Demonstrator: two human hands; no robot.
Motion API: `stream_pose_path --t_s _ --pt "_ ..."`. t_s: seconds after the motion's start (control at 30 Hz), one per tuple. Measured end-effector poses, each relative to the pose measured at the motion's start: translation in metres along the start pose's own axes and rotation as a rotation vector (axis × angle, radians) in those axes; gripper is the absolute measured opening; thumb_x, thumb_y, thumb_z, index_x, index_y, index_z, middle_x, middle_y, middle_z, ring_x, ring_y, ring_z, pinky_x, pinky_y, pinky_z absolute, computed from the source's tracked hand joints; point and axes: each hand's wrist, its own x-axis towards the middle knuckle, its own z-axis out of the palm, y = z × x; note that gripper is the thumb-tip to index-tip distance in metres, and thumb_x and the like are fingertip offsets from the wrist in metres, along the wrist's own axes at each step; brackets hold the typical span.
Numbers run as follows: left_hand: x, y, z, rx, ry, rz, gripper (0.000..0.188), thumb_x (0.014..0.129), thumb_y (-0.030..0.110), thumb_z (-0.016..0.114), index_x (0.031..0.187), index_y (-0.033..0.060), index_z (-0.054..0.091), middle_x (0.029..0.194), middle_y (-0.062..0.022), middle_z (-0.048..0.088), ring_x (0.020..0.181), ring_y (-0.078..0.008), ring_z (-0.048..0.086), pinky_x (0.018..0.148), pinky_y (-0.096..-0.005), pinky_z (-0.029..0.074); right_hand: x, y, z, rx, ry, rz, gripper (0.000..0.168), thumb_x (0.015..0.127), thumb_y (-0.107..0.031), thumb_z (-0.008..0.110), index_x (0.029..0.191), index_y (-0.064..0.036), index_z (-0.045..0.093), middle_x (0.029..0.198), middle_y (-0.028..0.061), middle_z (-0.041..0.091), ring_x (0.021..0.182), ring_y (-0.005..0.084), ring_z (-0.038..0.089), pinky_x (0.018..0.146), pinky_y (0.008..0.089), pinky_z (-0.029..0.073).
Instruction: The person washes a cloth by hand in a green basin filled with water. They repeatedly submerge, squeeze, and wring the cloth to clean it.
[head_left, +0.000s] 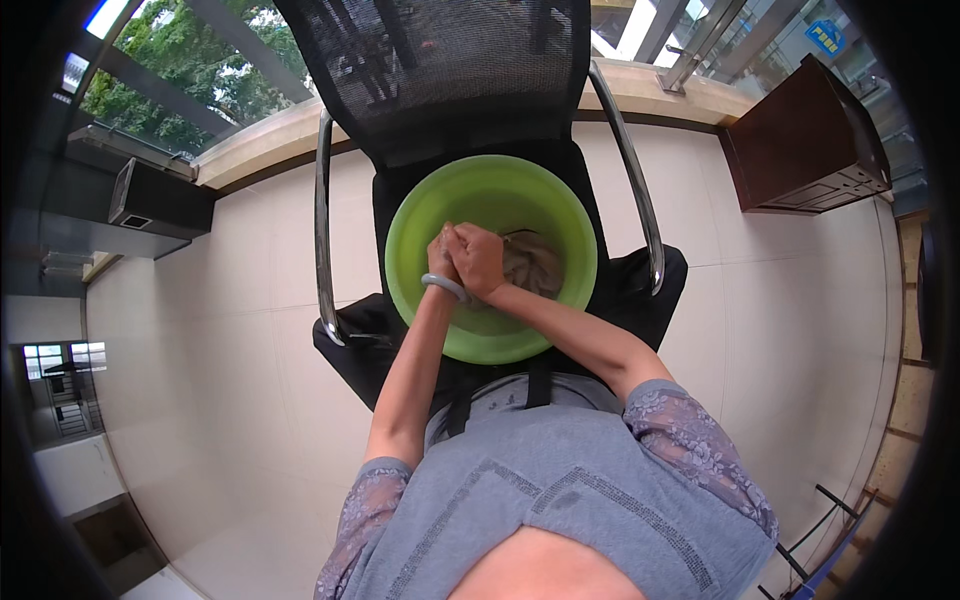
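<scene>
A round green plastic basin (491, 349) rests on the black seat of a chair in front of me and holds cloudy water. Inside it, my left hand (444, 255), with a pale bangle (444, 287) at the wrist, is pressed against my right hand (478, 259). The fingers of both are curled together over the left half of the basin. Whether something is squeezed between them is hidden. A wet greyish-brown cloth (534, 262) lies bunched in the water, just right of my right hand.
The chair has a black mesh backrest (450, 75) and curved metal armrests (324, 225). A dark wooden cabinet (802, 150) stands at the right by the windows, a black box-like unit (165, 199) at the left. Pale floor tiles (240, 360) surround the chair.
</scene>
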Motion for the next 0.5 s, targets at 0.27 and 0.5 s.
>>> stream_pose_path --t_s 0.27,0.5 --pt "-0.010 0.015 -0.001 1.183 0.424 0.362 0.028 0.086 0.027 0.049 0.076 0.0005 0.048 0.058 -0.0051 0.048 0.054 -0.0144 0.047 0.054 -0.0281 0.038 0.053 0.089 -0.023 -0.235 -0.131 0.346 0.034 0.078 -0.036 0.051 0.072 -0.004 0.059 0.068 0.0152 0.059 0.066 0.0330 0.057 0.058 0.0420 0.042" --pt "-0.022 0.009 0.006 1.871 0.542 0.650 0.016 0.076 0.014 0.056 0.088 0.0054 0.050 0.084 -0.0139 0.053 0.078 -0.0318 0.055 0.067 -0.0418 0.043 0.040 0.108 -0.014 -0.700 -0.482 0.034 0.037 0.068 -0.026 0.063 0.097 -0.004 0.054 0.086 0.0167 0.058 0.078 0.0314 0.057 0.068 0.0406 0.044"
